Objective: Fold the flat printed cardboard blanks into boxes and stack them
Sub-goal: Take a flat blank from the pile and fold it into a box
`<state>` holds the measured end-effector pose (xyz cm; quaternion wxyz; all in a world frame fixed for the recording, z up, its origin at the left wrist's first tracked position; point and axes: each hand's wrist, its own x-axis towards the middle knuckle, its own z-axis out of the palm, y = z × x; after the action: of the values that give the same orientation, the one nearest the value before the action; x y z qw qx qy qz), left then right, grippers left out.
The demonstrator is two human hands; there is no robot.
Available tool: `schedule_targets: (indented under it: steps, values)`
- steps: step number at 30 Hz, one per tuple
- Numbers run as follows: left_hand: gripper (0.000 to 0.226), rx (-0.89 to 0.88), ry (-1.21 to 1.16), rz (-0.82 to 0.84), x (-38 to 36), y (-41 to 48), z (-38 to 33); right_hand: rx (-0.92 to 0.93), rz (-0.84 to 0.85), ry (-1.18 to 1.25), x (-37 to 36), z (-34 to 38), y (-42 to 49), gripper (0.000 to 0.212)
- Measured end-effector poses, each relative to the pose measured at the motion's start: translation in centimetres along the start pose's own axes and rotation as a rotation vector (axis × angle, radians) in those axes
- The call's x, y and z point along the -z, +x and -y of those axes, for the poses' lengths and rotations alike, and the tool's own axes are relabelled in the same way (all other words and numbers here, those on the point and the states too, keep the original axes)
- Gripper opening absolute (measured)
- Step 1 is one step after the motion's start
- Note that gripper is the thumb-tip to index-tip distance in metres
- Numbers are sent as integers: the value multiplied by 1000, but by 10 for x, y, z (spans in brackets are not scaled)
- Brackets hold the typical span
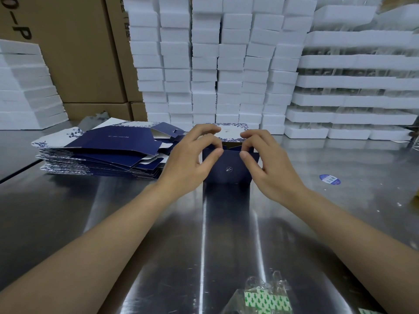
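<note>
We hold a half-folded box (229, 171) upright on the steel bench (158, 223), straight ahead of us and near the middle of it. Its near wall is dark blue with a small white emblem. At its far side rises a white flap with a blue floral border, and the top gapes open between the two.

Our left hand (190, 159) and right hand (269, 164) meet at the top of the box, one at each side. On both hands the fingers (207, 130) are curled and clamped on the box. Each thumb presses the upper edge of the dark near wall, and the other fingers reach over onto the white flap. The two thumbs are near each other but apart.

Just left of the box lies a pile of flat blanks (102, 152), dark blue with white floral ends. The pile is fanned unevenly and the topmost sheets sit askew. We cannot tell whether our left hand touches it.

Along the far edge of the bench stand tall columns of white foam blocks (215, 64). Wider foam trays (353, 82) are stacked to their right, and more foam (27, 87) is at the far left. Brown cartons (79, 53) rise between the left foam and the columns.

A round blue sticker (330, 179) lies on the bench to the right of our right hand, well apart from it. Close to us, at the lower edge of the view, is a crumpled clear bag (265, 295) holding white pieces printed with green arrows.
</note>
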<state>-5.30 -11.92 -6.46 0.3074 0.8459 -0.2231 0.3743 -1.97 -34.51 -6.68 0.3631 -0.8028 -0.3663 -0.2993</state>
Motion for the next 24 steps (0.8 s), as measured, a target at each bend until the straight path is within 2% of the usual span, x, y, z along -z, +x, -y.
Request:
schedule_targets:
  steps: [10, 17, 24]
  values:
    - [5, 63, -19, 33, 3, 1, 9, 3, 0, -18, 7, -12, 4, 8]
    - [5, 130, -84, 5, 5, 1, 14, -13, -71, 93, 6, -20, 3, 8]
    - [11, 165, -133, -18, 6, 0, 19, 4, -83, 55, 5, -28, 4, 11]
